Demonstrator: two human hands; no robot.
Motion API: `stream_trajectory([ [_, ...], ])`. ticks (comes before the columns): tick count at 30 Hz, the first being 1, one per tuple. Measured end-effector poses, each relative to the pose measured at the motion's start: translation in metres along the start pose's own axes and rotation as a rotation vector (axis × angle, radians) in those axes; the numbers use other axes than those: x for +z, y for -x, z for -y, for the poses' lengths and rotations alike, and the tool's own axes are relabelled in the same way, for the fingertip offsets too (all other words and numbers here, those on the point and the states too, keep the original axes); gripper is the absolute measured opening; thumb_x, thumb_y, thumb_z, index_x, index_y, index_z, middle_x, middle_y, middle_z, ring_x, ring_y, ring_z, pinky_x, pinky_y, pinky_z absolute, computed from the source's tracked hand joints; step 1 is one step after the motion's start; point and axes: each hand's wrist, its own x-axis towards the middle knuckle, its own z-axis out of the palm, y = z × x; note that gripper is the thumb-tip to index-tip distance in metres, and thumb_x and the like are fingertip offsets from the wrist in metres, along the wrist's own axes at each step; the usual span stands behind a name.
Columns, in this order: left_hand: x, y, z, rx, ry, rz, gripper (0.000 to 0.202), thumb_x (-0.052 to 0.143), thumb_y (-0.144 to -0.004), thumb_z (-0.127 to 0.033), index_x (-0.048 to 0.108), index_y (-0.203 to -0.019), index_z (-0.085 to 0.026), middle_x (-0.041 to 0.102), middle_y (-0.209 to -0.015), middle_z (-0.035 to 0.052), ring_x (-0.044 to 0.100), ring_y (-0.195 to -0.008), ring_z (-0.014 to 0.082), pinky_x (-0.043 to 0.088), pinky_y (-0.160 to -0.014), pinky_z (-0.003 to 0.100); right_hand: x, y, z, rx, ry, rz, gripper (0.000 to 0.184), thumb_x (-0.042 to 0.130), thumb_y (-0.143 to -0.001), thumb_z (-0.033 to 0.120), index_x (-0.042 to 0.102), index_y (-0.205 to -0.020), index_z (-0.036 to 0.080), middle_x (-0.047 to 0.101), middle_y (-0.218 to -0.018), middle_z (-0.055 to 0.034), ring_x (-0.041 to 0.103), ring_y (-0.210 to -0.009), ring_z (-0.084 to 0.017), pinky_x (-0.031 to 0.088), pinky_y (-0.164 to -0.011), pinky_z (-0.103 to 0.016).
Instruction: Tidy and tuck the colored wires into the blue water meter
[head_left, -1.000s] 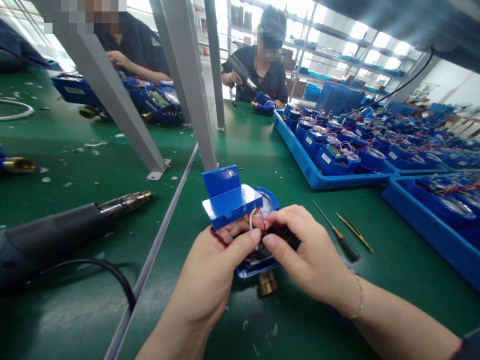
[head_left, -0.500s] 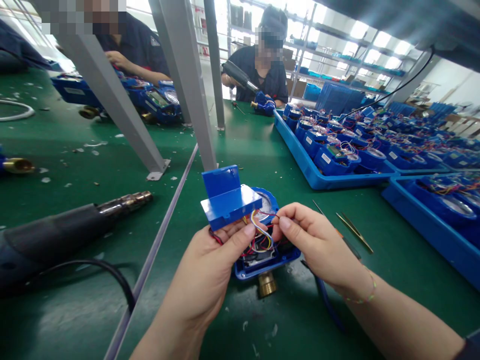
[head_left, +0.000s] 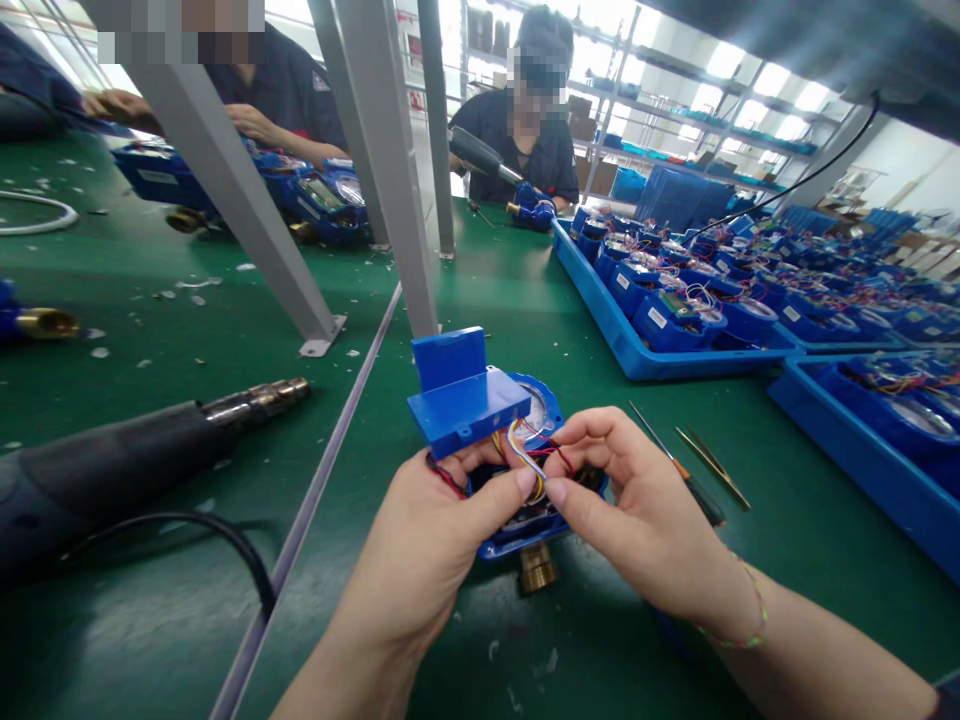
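Note:
A blue water meter point(head_left: 551, 390) with a brass threaded end point(head_left: 538, 570) lies on the green bench in front of me. Above its open wiring compartment is an L-shaped blue plastic cover point(head_left: 465, 405), resting over the fingers of my left hand point(head_left: 450, 510). That hand's thumb and fingers are closed on a bundle of yellow, white and blue wires point(head_left: 523, 452). My right hand point(head_left: 637, 500) pinches the same wires near the left thumb, its other fingers curled beside thin red and dark leads. Both hands partly hide the compartment.
Brass tweezers point(head_left: 716, 470) and a screwdriver point(head_left: 697, 490) lie right of my hand. At left rests a heat gun point(head_left: 112, 470) with its cable. Blue trays point(head_left: 630, 350) of meters stand at right. Grey posts point(head_left: 416, 250) rise ahead; two people point(head_left: 525, 120) work across the bench.
My right hand has moved from a thin dark lead down and left to the wire bundle, meeting my left thumb. The blue cover has barely shifted.

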Motion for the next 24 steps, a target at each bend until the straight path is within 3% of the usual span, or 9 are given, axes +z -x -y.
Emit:
stream_trajectory([
  [4, 0.0015, 0.0005, 0.0002, -0.005, -0.045, -0.033, 0.017, 0.077, -0.073, -0.019, 0.073, -0.09, -0.02, 0.073, -0.09, 0.0018, 0.064, -0.085, 0.0166, 0.051, -0.082, 0.028, 0.0038, 0.0003, -0.0012, 0.002, 0.034, -0.065, 0.029, 0.057, -0.085, 0.015, 0.046, -0.107, 0.03, 0.062, -0.087, 0.0032, 0.059, -0.085, -0.019, 0.046, -0.074, -0.034],
  [9, 0.0001, 0.0009, 0.0, 0.013, -0.152, -0.007, 0.018, 0.075, -0.076, -0.02, 0.071, -0.093, -0.02, 0.072, -0.096, 0.0019, 0.063, -0.094, 0.0184, 0.047, -0.094, 0.033, 0.0072, 0.0001, -0.0064, 0.01, 0.068, -0.115, 0.033, 0.06, -0.084, 0.016, 0.044, -0.108, 0.031, 0.064, -0.087, 0.0032, 0.058, -0.095, -0.023, 0.046, -0.079, -0.039],
  [15, -0.0022, 0.0006, 0.0008, 0.058, -0.23, 0.006, 0.017, 0.068, -0.08, -0.016, 0.07, -0.096, -0.021, 0.072, -0.097, 0.0003, 0.063, -0.092, 0.0174, 0.047, -0.093, 0.033, 0.0076, 0.0012, -0.0096, 0.009, 0.069, -0.102, 0.033, 0.06, -0.087, 0.021, 0.043, -0.113, 0.032, 0.062, -0.104, -0.002, 0.059, -0.1, -0.025, 0.047, -0.08, -0.041],
  [21, -0.002, 0.0004, 0.004, 0.087, -0.292, 0.006, 0.024, 0.062, -0.082, -0.012, 0.069, -0.102, -0.023, 0.072, -0.101, -0.0017, 0.064, -0.099, 0.018, 0.047, -0.095, 0.032, 0.0066, 0.0021, -0.0076, -0.029, 0.081, -0.08, 0.033, 0.058, -0.089, 0.019, 0.043, -0.113, 0.034, 0.063, -0.095, 0.0013, 0.061, -0.095, -0.024, 0.048, -0.077, -0.039],
  [24, -0.0026, -0.0001, 0.0053, 0.092, -0.31, -0.003, 0.025, 0.062, -0.083, -0.012, 0.069, -0.104, -0.024, 0.071, -0.105, -0.0019, 0.064, -0.101, 0.0183, 0.046, -0.098, 0.033, 0.0057, 0.0012, -0.0069, -0.019, 0.078, -0.077, 0.032, 0.058, -0.088, 0.019, 0.044, -0.113, 0.033, 0.063, -0.1, 0.0, 0.061, -0.096, -0.024, 0.048, -0.077, -0.039],
])
